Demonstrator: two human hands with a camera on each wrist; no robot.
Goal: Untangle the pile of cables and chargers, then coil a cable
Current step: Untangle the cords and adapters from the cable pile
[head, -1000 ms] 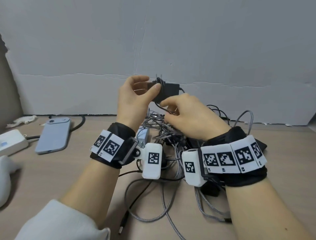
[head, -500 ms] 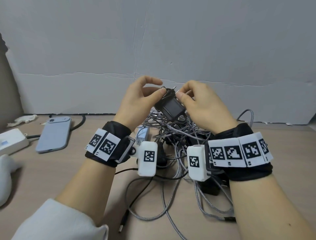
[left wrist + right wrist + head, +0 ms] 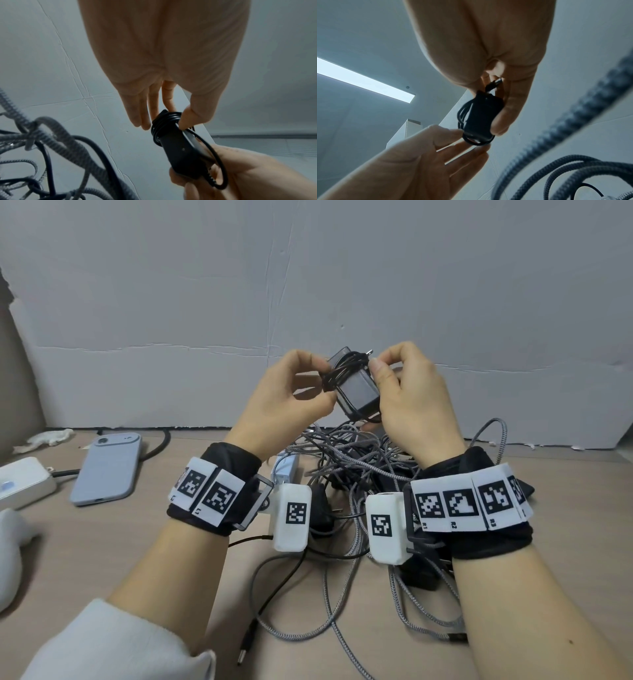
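Note:
A black charger block [image 3: 358, 392] with its thin black cable [image 3: 337, 371] wound round it is held up above the pile of tangled cables [image 3: 359, 470]. My right hand [image 3: 378, 378] grips the block from the right, thumb near its prongs. My left hand [image 3: 327, 380] pinches the wound cable turns on the block's left side. In the left wrist view my thumb presses the cable turns [image 3: 164, 119] on the charger [image 3: 178, 151]. The right wrist view shows the charger [image 3: 479, 116] in my right hand and my left hand's fingers [image 3: 453, 134] on the cable loop [image 3: 477, 141].
The wooden table [image 3: 85, 559] carries grey braided and black cables, a white charger [image 3: 286, 470] and a black adapter [image 3: 419, 573]. A blue-grey phone [image 3: 108, 470] and a white box [image 3: 20, 484] lie at the left. A white wall stands close behind.
The charger passed from my left hand to my right hand and turned. It now sits slightly higher, and my left hand has shifted onto the wound cable.

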